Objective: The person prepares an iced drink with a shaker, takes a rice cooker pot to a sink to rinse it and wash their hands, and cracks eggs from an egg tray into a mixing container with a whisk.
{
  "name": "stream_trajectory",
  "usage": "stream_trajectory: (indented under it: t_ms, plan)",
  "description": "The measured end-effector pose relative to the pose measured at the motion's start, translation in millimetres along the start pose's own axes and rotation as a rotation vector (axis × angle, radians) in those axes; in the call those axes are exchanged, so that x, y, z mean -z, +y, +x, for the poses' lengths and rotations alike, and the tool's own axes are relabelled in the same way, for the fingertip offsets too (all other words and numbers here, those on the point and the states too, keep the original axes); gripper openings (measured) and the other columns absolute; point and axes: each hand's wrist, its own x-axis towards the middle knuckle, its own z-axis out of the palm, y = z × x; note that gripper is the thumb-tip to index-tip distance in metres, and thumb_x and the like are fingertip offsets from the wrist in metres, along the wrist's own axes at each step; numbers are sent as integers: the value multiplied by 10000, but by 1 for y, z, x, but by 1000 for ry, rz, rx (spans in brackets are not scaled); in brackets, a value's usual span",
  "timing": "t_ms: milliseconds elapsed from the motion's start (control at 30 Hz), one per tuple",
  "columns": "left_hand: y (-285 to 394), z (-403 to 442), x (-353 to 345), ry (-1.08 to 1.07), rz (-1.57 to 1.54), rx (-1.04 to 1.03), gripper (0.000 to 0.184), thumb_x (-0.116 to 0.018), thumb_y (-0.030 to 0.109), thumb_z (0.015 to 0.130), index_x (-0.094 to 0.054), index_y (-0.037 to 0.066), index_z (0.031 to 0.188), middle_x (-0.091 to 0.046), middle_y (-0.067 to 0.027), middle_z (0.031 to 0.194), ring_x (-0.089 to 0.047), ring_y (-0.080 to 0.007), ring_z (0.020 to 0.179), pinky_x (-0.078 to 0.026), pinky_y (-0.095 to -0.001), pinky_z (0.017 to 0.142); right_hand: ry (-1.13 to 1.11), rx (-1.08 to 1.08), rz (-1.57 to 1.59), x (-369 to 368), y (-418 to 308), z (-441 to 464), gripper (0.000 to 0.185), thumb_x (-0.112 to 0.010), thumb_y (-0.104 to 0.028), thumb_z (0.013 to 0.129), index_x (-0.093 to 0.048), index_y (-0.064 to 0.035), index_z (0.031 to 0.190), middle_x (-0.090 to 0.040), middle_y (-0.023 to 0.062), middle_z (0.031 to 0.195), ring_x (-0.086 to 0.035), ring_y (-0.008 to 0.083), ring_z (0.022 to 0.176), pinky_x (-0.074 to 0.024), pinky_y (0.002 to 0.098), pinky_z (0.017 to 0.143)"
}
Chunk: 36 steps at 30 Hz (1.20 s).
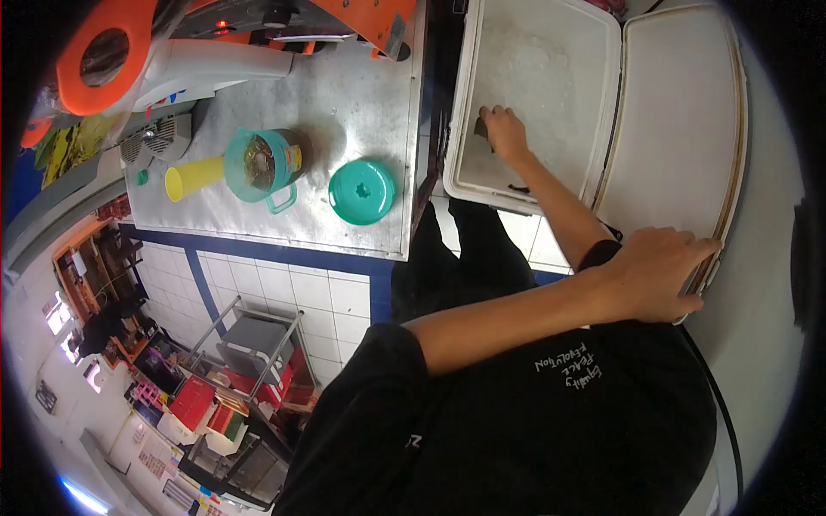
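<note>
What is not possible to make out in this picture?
Head view, small dark object: full shape, covered by right hand.
Head view, translucent teal plastic jug: nature of dark contents, too blurred.
Head view, orange flat panel: upper end, cut off by top picture edge.

Yellow cup [194, 179] beside teal pitcher [277, 162]

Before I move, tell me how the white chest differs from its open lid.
The white chest is a hollow box, while the lid is a broad, flatter panel. The right hand reaches inside the chest; the left hand is on the lid's edge. The chest's interior shows pale, frosty-looking patches, whereas the lid's face looks plainer. Both are whitish with rounded corners.
</note>
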Motion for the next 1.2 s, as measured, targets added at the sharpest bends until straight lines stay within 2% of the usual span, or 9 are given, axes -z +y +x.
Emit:
stream_trajectory:
  t_ms: [167, 267, 400, 500, 667, 767, 900, 967, 1200]
  plan:
    - [-2, 0, 8, -28, -11, -15, 723, -818, 286, 916, -588, -46, 1515, -727, -200, 990, -705, -368, 948, -575, -490, 858, -136, 112, 110, -4, 4, 20, 254, -668, -46, 953, -707, -49, 1204, -720, 204, 1074, -693, 423, 1060, -604, 508, 923]
    - [1, -1, 11, -69, -9, -4, 695, -806, 265, 924, -599, -47, 1509, -731, -204, 994, -704, -371, 948, -570, -494, 882, -57, 15, 352, -18, 25, 18, 285, -649, 0, 934, -698, -47, 1211, -721, 221, 1099, -686, 451, 1068, -589, 526, 943]
    - [1, -3, 9, -82, -28, 9, 700, -795, 250, 933, -581, -42, 1531, -736, -204, 1007, -705, -376, 965, -568, -497, 898, -37, 6, 345, -19, 26, -5, 311, -613, 30, 927, -692, -56, 1215, -722, 236, 1111, -683, 474, 1072, -576, 539, 954]
    - [-3, -7, 13, -98, -18, 17, 702, -781, 258, 961, -555, -29, 1561, -732, -219, 1055, -703, -372, 970, -565, -505, 891, -152, 188, 345, -28, 26, 9, 313, -596, 30, 942, -686, -61, 1227, -720, 243, 1100, -688, 481, 1059, -568, 543, 955]
    - [-15, -46, 32, 208, -46, 20, 666, -789, 193, 987, -541, 21, 1581, -724, -221, 1223, -725, -364, 1064, -590, -475, 956, -403, 86, 578, -40, 45, 20, 347, -627, 63, 919, -726, -31, 1238, -747, 239, 1200, -717, 410, 1159, -572, 459, 986]
    - [-20, -105, 56, 273, 10, 200, 625, -816, 175, 977, -591, 101, 1556, -726, -179, 1317, -741, -312, 1105, -609, -428, 956, -402, 126, 855, -18, 62, 19, 240, -652, 12, 994, -743, -28, 1213, -769, 176, 1226, -724, 288, 1191, -554, 387, 1029]
    - [-52, -213, 63, 335, 150, 583, 547, -807, 100, 977, -622, 93, 1492, -734, -136, 1221, -744, -263, 1030, -606, -380, 907, -469, 120, 1006, 1, 76, 20, 210, -683, -53, 1035, -752, -33, 1232, -789, 134, 1177, -720, 244, 1133, -529, 367, 1058]
    - [-57, -256, 64, 371, 139, 649, 526, -797, 87, 977, -634, 91, 1477, -744, -127, 1206, -747, -255, 1016, -600, -367, 884, -573, -8, 1123, 23, 72, 16, 165, -705, -110, 1064, -751, -37, 1205, -755, 33, 1168, -663, 172, 1182, -484, 346, 1100]
    - [-67, -347, 69, 583, 276, 881, 418, -778, 137, 989, -684, 55, 1389, -762, -144, 1178, -756, -246, 944, -588, -360, 781, -431, -167, 1204, 37, 76, -3, 230, -771, -196, 1022, -776, -60, 1208, -756, 41, 1199, -649, 187, 1200, -462, 346, 1101]
